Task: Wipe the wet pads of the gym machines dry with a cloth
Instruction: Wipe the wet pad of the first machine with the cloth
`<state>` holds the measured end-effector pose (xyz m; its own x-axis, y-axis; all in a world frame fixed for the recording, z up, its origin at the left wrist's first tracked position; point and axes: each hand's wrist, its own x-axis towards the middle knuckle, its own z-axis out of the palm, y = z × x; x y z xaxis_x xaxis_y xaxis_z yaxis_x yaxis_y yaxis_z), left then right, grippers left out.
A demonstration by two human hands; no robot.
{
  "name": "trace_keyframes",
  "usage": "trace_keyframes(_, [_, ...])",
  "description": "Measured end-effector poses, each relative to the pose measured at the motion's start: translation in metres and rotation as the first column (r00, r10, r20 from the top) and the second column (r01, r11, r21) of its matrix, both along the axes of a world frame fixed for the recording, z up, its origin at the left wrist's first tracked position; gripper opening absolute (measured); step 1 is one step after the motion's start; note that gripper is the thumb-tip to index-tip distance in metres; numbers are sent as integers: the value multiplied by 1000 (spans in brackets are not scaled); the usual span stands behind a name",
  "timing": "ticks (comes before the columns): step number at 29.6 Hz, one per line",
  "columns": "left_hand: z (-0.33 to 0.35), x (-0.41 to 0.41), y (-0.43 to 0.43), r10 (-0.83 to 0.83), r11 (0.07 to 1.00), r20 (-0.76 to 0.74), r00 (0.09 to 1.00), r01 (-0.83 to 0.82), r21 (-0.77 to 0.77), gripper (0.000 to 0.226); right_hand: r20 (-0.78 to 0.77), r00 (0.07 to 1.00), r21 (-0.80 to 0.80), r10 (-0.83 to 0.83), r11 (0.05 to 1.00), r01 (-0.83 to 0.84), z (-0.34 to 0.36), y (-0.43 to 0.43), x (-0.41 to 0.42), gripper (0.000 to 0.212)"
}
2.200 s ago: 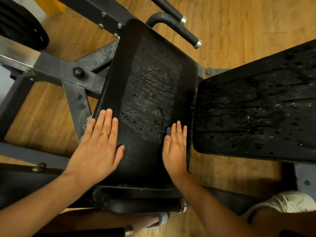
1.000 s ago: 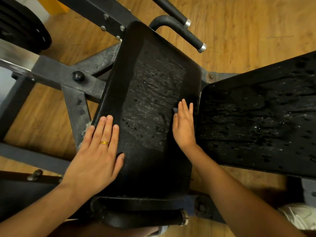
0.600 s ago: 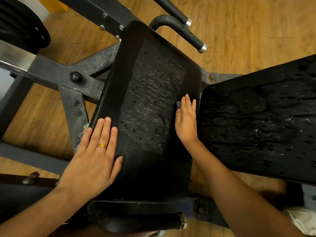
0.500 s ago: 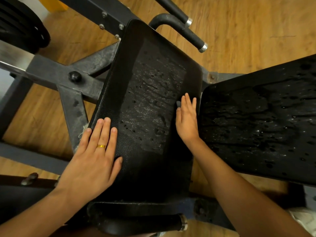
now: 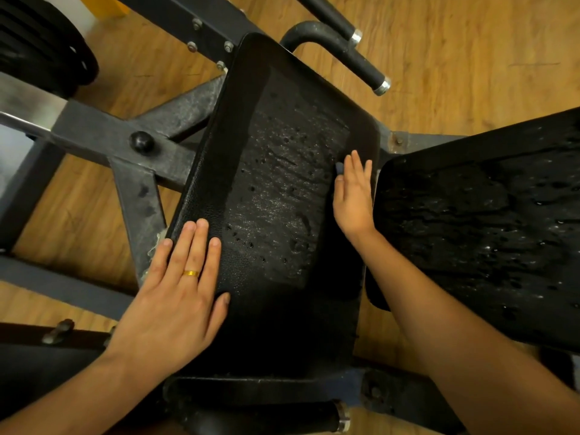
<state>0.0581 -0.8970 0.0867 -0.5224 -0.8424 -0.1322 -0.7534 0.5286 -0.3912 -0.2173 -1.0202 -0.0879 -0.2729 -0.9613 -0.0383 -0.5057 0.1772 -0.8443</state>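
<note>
A black padded seat [image 5: 282,199] runs away from me, its middle covered in a wet film and droplets. My left hand [image 5: 175,296], with a gold ring, rests flat on the pad's near left edge. My right hand [image 5: 353,199] lies flat with straight fingers along the pad's right edge. A small grey-blue bit of cloth [image 5: 339,167] peeks out by its index fingertip; the rest is hidden under the hand. A second black pad [image 5: 486,230] to the right is wet with many droplets.
The machine's grey steel frame [image 5: 103,133] crosses on the left, with black weight plates [image 5: 40,48] at the top left. A black handle bar [image 5: 361,62] sticks out beyond the pad. Another black grip [image 5: 266,416] lies at the bottom. Wooden floor [image 5: 470,58] surrounds everything.
My right hand has slid away from me along the pad's right edge, from near the front to about mid-length. My left hand has stayed in place.
</note>
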Motion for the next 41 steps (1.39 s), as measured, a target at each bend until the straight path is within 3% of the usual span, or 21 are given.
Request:
trace_keyframes(8, [1,-1,0,2,1000,9,1000,-2,2,75,-25,1000,64,11,998,-9,12,-87,-41,51])
trace_keyframes(16, [0,1,0,-3,1000,-2,1000,3,-3,75,-42,998,16,43,999,-43,3,-26,-20,53])
trace_keyframes(26, [1,1,0,-5,1000,7,1000,5,0,74,-38,999,74,31,997,-28,6,-107,-52,46])
trace_keyframes(35, [-1,2,-1,-17,1000,-5,1000,17,-18,74,17,999,-3,-30,1000,30,-2,5,1,51])
trace_keyframes(41, [1,2,-1,-15,1000,29,999,16,-14,74,12,997,54,-80,995,79,9,-67,-24,46])
